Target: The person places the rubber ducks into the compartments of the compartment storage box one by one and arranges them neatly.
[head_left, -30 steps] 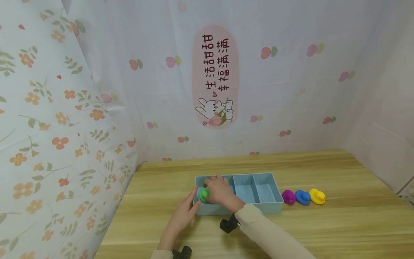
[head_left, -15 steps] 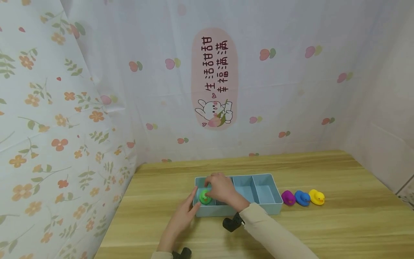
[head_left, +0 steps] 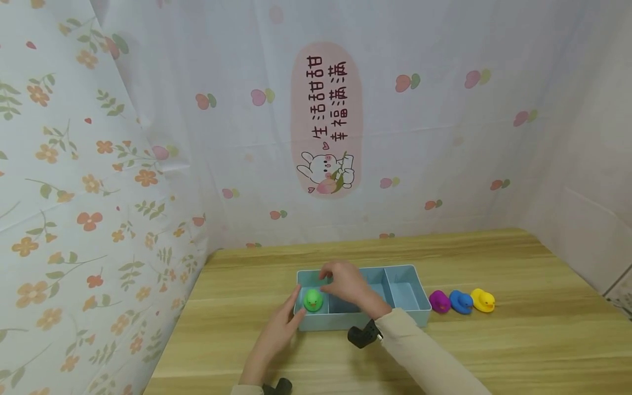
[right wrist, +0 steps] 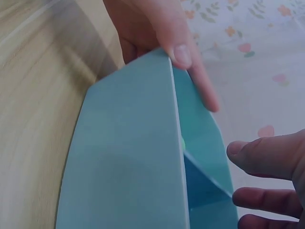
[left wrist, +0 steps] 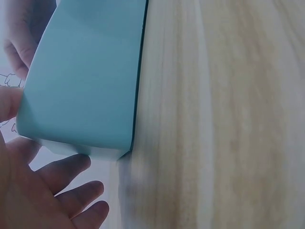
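Note:
A green rubber duck [head_left: 313, 300] sits in the leftmost compartment of a light blue divided box [head_left: 365, 321]. My right hand [head_left: 345, 282] hovers over the box just right of that duck, thumb and fingers apart with nothing between them, as the right wrist view also shows. At the box's left end, my left hand [head_left: 278, 326] rests against the corner. Its thumb [right wrist: 181, 56] touches the front rim and its index finger stretches along the end wall, the other fingers loose. In the right wrist view the duck is mostly hidden behind the front wall.
Purple [head_left: 440, 302], blue [head_left: 461, 302] and yellow [head_left: 483, 300] rubber ducks stand in a row on the wooden table [head_left: 533, 340], right of the box. Dividers split the box into compartments. A patterned curtain [head_left: 237, 137] hangs behind and to the left.
My right hand has let go of the green duck and drawn away to the right. The duck now faces forward in the left compartment. My left hand has stayed at the box.

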### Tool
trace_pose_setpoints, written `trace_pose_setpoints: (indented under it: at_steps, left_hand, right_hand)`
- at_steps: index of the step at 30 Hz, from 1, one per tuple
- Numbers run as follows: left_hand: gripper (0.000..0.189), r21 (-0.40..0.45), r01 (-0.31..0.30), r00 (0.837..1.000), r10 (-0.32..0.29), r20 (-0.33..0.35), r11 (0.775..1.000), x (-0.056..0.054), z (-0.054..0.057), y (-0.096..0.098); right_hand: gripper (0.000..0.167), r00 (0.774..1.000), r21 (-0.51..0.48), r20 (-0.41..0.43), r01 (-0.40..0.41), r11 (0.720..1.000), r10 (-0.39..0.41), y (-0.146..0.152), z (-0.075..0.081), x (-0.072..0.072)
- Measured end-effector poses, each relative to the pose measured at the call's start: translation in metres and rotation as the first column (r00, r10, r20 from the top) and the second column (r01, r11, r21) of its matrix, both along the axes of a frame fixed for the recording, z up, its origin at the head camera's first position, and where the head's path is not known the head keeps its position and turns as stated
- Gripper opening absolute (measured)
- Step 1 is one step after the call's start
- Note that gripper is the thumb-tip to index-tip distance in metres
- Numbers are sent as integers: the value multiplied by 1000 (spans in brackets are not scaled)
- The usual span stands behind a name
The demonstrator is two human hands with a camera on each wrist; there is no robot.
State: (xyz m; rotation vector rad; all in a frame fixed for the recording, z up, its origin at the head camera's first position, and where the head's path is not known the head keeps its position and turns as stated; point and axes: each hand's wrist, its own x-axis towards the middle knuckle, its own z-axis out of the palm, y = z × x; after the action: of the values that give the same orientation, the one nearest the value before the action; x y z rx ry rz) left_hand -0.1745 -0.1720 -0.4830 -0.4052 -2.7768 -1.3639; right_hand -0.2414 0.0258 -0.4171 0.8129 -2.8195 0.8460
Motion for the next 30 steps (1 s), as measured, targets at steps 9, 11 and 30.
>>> trace_pose_setpoints:
  at_steps: [9,11,30]
  left_hand:
    - [57,0,-24,999,24,24,1000,2,0,1]
    - [57,5,-30,999,29,32,1000,2,0,0]
    - [58,-5,-29,999,30,44,1000,3,2,0]
  right_hand:
    - [13,995,-24,91,45,999,-43,12,0,-3]
    - [13,995,-18,92,50,999,-48,13,-1,-4]
    - [14,989,-10,133,67,998,-65,26,2,-7]
